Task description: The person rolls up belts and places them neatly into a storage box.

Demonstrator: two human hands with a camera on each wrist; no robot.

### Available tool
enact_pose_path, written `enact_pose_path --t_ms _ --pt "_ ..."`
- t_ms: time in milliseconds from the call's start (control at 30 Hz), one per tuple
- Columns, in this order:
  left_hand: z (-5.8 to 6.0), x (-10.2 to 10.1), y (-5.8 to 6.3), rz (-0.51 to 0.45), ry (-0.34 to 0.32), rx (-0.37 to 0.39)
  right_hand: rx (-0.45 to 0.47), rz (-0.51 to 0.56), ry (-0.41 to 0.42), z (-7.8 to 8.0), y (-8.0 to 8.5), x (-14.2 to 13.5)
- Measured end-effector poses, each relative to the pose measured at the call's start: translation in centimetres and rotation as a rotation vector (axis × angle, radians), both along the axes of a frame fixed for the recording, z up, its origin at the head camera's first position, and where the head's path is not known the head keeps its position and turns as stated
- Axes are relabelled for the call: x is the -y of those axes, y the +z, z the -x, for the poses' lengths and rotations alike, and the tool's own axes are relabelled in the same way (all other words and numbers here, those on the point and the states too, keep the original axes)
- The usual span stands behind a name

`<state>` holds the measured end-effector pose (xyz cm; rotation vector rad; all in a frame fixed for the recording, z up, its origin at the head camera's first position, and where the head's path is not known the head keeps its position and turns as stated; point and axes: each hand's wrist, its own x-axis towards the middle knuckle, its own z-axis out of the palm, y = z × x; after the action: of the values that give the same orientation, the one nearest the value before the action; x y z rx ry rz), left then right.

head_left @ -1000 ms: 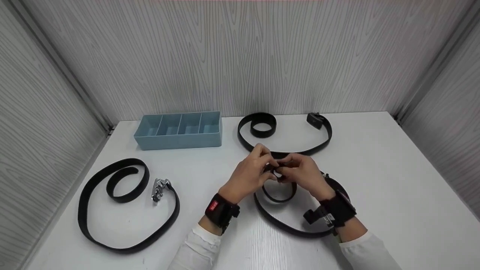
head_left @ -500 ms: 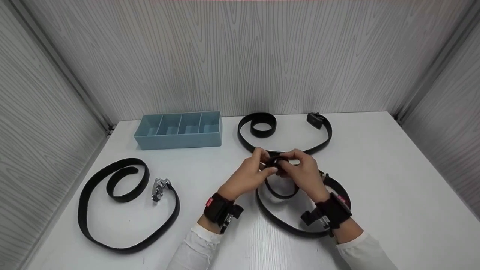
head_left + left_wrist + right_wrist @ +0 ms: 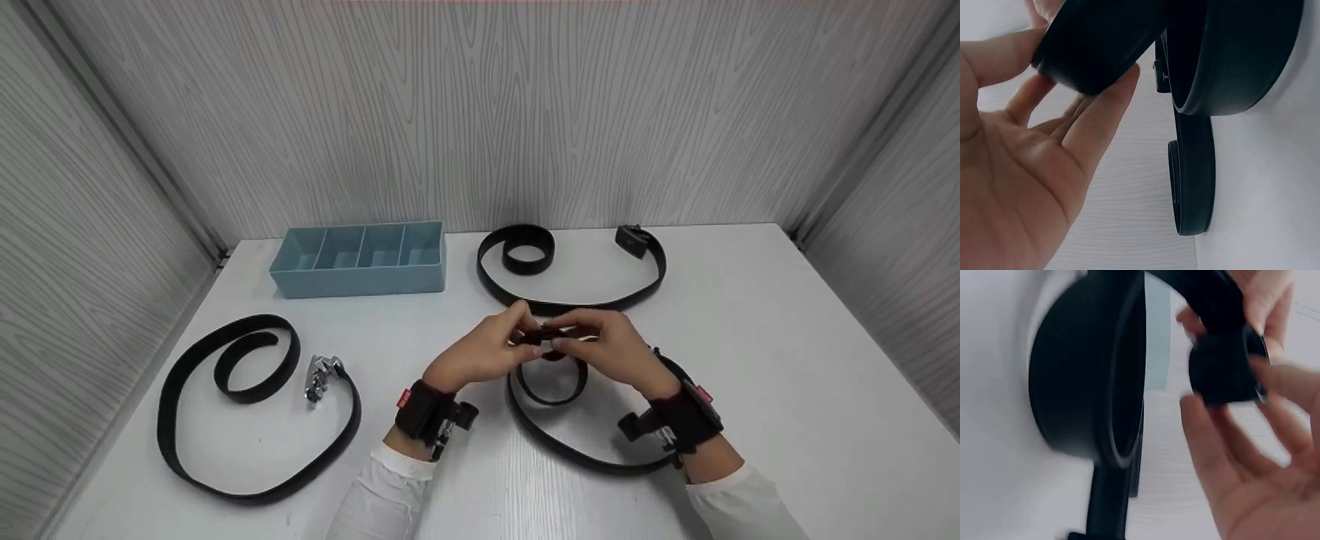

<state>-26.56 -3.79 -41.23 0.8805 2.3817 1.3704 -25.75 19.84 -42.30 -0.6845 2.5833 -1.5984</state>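
Both hands work at the end of a black belt (image 3: 551, 448), whose length curves over the table below them. The left hand (image 3: 480, 352) pinches the strap (image 3: 1103, 45) between thumb and fingers. In the right wrist view, the right hand (image 3: 1264, 455) holds the belt's tightly curled end (image 3: 1216, 371), its thumb inside the small coil and fingers against the outside. A wider loop of the same belt hangs beside the hands in both wrist views. The right forearm and wristband cover part of the belt on the right.
Behind the hands lies a second black belt (image 3: 630, 292) with a dark buckle (image 3: 631, 240), one end coiled. A third belt (image 3: 166, 412) with a silver buckle (image 3: 319, 377) lies on the left. A blue four-part tray (image 3: 360, 283) stands near the back wall.
Both hands have shifted slightly and changed their finger positions on the belt end. The curl seen open between them half a second ago is now mostly covered by fingers. The other belts and tray stay put.
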Motion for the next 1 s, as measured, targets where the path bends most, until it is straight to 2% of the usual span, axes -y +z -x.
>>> enact_pose_path --t_ms 67,133,267,333,433,533,633,700,833,933,1000 --pt "0.0 0.1 0.1 0.007 -0.018 0.014 0.013 -0.007 0.035 0.1 0.0 -0.3" --pt "0.0 0.2 0.1 0.007 -0.014 0.026 0.070 0.020 0.042 0.2 0.0 -0.4" --pt "0.0 0.1 -0.2 -0.025 0.045 0.031 0.226 0.175 -0.005 0.1 -0.2 -0.2" --pt "0.0 -0.1 -0.4 -0.054 0.086 0.020 0.265 0.270 -0.047 0.0 -0.3 0.0" --pt "0.0 -0.4 -0.6 -0.092 0.143 0.000 0.276 0.375 -0.121 -0.2 -0.4 0.5" --pt "0.0 -0.5 -0.6 -0.096 0.166 -0.021 0.270 0.416 -0.157 -0.4 -0.4 1.0" --pt "0.0 -0.3 -0.3 -0.064 0.146 -0.060 0.254 0.360 -0.154 -0.5 -0.3 1.2" --pt "-0.1 -0.1 0.0 -0.036 0.120 -0.090 0.234 0.271 -0.135 -0.4 -0.3 1.1" --pt "-0.3 0.1 0.3 0.046 0.071 -0.134 0.186 0.080 -0.042 -0.3 -0.1 0.6" --pt "-0.4 0.1 0.3 0.068 0.058 -0.146 0.169 0.036 0.017 -0.2 0.0 0.3" --pt "-0.3 0.0 0.2 0.040 0.068 -0.138 0.169 0.052 0.017 -0.1 0.0 0.2"
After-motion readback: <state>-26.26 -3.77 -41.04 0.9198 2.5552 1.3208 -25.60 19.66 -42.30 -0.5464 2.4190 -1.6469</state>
